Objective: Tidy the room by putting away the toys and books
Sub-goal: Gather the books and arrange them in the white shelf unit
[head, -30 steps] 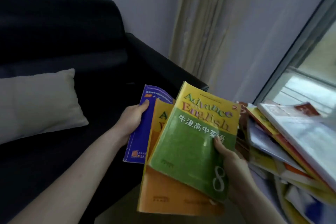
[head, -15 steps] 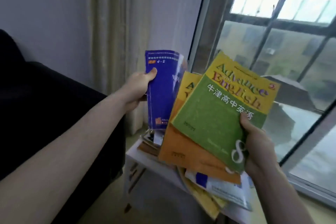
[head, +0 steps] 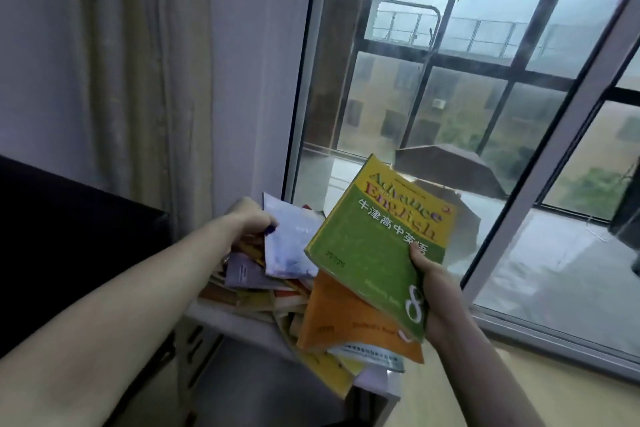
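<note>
My right hand [head: 429, 291] grips a green and yellow English textbook [head: 374, 246] with an orange book [head: 346, 322] under it, both held up in front of the window. My left hand [head: 252, 218] holds a blue book [head: 291, 246], blurred by motion, low over a messy pile of books [head: 256, 291] on a small white table [head: 235, 322].
A dark sofa arm [head: 69, 218] stands at the left, a beige curtain [head: 138, 80] behind it. A large window [head: 450, 114] fills the right side. Wooden floor [head: 450, 392] shows below the window. More books overhang the table's front edge [head: 332, 371].
My left hand has lowered the blue book from upright at chest height down onto the pile. My right hand kept its two books, drifting slightly right. The view has swung right, away from the sofa.
</note>
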A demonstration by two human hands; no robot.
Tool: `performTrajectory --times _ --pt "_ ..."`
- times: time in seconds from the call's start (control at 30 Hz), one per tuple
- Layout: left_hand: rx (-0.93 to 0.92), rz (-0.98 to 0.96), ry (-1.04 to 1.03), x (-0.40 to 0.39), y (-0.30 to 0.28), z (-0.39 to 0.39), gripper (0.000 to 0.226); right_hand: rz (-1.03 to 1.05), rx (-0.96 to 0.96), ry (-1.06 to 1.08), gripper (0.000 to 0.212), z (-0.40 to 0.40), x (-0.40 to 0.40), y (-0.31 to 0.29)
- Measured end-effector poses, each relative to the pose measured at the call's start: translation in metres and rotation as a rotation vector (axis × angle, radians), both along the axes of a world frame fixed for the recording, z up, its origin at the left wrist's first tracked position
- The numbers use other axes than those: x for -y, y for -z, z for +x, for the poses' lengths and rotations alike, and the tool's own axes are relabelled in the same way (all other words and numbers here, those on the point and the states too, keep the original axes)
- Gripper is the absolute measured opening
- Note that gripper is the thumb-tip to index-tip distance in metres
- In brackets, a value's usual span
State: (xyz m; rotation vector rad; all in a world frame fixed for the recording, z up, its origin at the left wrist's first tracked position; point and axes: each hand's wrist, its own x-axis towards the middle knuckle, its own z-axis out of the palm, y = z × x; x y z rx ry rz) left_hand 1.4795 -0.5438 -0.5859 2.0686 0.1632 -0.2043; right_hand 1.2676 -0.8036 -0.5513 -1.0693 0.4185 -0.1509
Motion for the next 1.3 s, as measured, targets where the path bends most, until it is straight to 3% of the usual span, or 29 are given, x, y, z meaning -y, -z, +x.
performTrajectory --times 0.2,0.4,0.5,0.6,0.67,0.77,0.93,1.03,1.2,1.3 --pt "0.104 -0.176 -0.005 -0.049 -0.013 -0.066 0.032 0.033 0.037 -0.11 0.033 0.005 -0.031 -0.003" --pt "-0.14 -0.74 0.171 -0.114 -0.005 -0.14 0.065 -0.104 0.079 -0.288 0.036 0.016 -0.098 -0.009" --pt "-0.022 -0.862 -0.054 -0.138 0.008 -0.159 0.052 -0.306 0.087 -0.348 0.027 0.022 -0.138 0.01" --pt "0.097 -0.768 -0.383 -0.161 0.027 -0.175 0.051 -0.454 0.081 -0.51 0.021 0.025 -0.182 0.044" --pt "0.115 -0.605 -0.53 -0.179 0.032 -0.188 0.065 -0.493 0.085 -0.593 0.017 0.028 -0.206 0.073" --pt "0.068 -0.42 -0.614 -0.2 0.035 -0.201 0.082 -0.46 0.067 -0.715 0.018 0.033 -0.235 0.105" --pt "-0.026 -0.362 -0.585 -0.22 0.062 -0.212 0.067 -0.404 -0.072 -0.913 0.03 0.043 -0.26 0.135" --pt "-0.058 -0.385 -0.553 -0.227 0.073 -0.213 0.069 -0.387 -0.131 -1.007 0.031 0.051 -0.265 0.147" --pt "-0.153 -0.587 -0.398 -0.237 0.095 -0.197 0.068 -0.503 -0.236 -1.143 0.043 0.048 -0.272 0.172" --pt "-0.234 -0.376 -0.377 -0.234 0.116 -0.194 0.058 -0.636 -0.26 -1.178 0.05 0.043 -0.267 0.186"
